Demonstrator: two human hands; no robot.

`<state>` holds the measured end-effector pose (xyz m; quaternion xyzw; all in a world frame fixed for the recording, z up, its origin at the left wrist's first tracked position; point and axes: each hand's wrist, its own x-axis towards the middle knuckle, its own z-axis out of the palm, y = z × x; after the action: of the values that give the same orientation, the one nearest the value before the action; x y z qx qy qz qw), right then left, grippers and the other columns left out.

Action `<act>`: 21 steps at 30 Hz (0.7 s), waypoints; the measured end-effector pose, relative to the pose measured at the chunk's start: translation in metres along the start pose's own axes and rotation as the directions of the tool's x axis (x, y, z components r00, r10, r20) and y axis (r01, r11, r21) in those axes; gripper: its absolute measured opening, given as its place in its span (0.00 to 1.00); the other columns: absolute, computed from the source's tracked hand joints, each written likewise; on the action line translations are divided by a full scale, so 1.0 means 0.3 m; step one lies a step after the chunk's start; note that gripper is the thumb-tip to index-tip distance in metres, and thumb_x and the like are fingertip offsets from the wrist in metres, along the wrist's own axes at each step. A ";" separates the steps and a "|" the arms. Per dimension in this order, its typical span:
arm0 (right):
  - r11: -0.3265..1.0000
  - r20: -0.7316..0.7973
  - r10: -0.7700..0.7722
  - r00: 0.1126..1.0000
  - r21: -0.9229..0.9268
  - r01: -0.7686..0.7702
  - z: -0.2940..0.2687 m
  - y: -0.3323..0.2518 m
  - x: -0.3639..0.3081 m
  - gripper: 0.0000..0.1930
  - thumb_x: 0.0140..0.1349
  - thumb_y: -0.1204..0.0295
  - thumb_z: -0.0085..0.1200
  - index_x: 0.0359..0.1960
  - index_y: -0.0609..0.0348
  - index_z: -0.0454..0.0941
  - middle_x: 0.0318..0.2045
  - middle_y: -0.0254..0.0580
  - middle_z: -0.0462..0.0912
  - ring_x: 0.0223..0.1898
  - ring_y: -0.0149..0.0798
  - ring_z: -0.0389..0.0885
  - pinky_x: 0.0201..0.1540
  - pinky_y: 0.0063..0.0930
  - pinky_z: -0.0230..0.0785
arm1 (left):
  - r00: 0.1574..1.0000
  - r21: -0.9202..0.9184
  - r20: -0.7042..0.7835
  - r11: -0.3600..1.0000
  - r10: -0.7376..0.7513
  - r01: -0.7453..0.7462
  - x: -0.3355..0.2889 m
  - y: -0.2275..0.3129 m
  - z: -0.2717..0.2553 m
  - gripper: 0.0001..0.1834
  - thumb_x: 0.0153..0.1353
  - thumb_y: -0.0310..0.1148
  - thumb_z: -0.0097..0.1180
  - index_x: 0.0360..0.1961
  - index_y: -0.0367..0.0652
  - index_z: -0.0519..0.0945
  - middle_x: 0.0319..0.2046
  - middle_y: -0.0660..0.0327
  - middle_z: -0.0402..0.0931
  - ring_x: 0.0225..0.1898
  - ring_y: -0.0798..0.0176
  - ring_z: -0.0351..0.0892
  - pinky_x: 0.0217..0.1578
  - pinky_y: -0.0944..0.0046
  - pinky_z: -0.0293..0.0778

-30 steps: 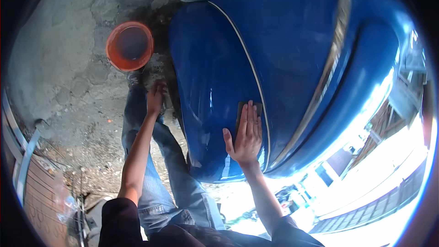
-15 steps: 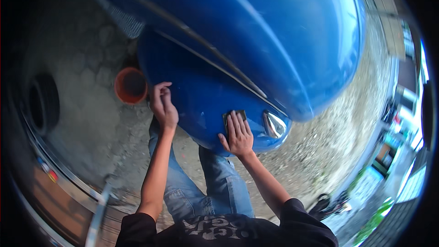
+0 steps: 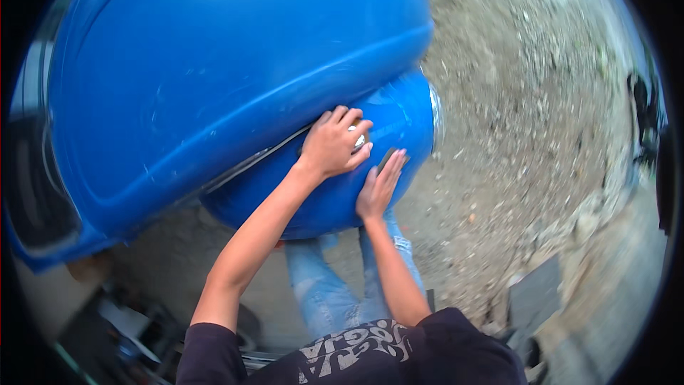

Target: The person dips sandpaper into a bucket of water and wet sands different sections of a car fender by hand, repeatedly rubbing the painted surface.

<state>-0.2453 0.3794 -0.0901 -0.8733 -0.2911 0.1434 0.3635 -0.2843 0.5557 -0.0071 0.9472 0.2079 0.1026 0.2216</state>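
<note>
My right hand (image 3: 381,184) lies with straight fingers along the curved blue fender (image 3: 320,203) of a car. Under those fingers is a small dark flat pad (image 3: 387,160), possibly a piece of sandpaper, pressed to the paint. My left hand (image 3: 330,144) leans on top of the same fender with its fingers spread. Its fingertips are beside a small chrome lamp (image 3: 359,137), which they partly cover. A chrome-rimmed headlight (image 3: 436,110) sits at the fender's right end.
The large blue hood (image 3: 235,64) fills the upper left, with pale scuffs on it. A dark windshield (image 3: 39,178) shows at far left. Gravelly ground (image 3: 513,114) spreads on the right, and a grey slab (image 3: 534,289) lies at lower right.
My view and body have turned around the fender. My left hand has come down from the air onto the fender by the lamp. The pad and right hand are now on the lamp's other side.
</note>
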 end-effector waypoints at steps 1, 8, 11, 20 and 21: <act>0.996 -0.080 0.084 0.993 0.022 -0.082 -0.006 0.002 0.061 0.32 0.74 0.62 0.38 0.75 0.64 0.47 0.76 0.56 0.48 0.76 0.60 0.44 0.75 0.52 0.39 | 0.999 0.018 0.038 1.000 0.024 -0.025 0.028 0.010 -0.009 0.17 0.53 0.44 0.62 0.41 0.47 0.82 0.43 0.59 0.76 0.45 0.55 0.74 0.44 0.56 0.72; 0.856 -0.185 0.513 0.838 0.175 -0.486 -0.049 0.121 0.297 0.33 0.77 0.54 0.28 0.75 0.63 0.46 0.76 0.53 0.46 0.77 0.54 0.43 0.76 0.51 0.37 | 0.998 -0.028 -0.029 0.998 0.056 -0.057 0.061 0.066 0.008 0.14 0.49 0.37 0.66 0.38 0.47 0.85 0.38 0.61 0.79 0.41 0.54 0.76 0.42 0.57 0.76; 0.915 -0.173 0.403 0.899 0.083 -0.394 0.060 -0.006 0.038 0.35 0.76 0.52 0.30 0.76 0.63 0.43 0.77 0.54 0.45 0.77 0.53 0.44 0.75 0.53 0.38 | 0.998 0.023 -0.011 0.998 0.058 -0.058 0.030 0.017 -0.015 0.14 0.49 0.37 0.66 0.38 0.47 0.85 0.39 0.60 0.79 0.41 0.54 0.76 0.42 0.57 0.76; 0.291 0.202 0.825 0.528 0.649 -0.703 -0.025 0.738 0.188 0.41 0.75 0.43 0.20 0.70 0.72 0.57 0.73 0.61 0.54 0.76 0.54 0.48 0.76 0.37 0.41 | 0.991 0.010 0.028 0.991 0.133 -0.133 0.075 0.106 0.040 0.17 0.48 0.35 0.65 0.42 0.46 0.85 0.42 0.56 0.80 0.41 0.51 0.77 0.43 0.55 0.76; 0.536 0.032 0.768 0.639 0.514 -0.670 0.074 0.594 0.142 0.40 0.76 0.45 0.21 0.71 0.73 0.53 0.74 0.61 0.51 0.76 0.53 0.46 0.77 0.40 0.38 | 0.991 0.070 0.070 0.990 0.117 -0.122 0.054 0.062 0.000 0.18 0.48 0.34 0.65 0.43 0.46 0.85 0.43 0.56 0.80 0.41 0.50 0.76 0.43 0.54 0.76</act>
<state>-0.1500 0.3167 -0.2350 -0.8046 0.1788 0.2604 0.5029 -0.2635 0.5477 0.0032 0.9683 0.1470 0.0768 0.1866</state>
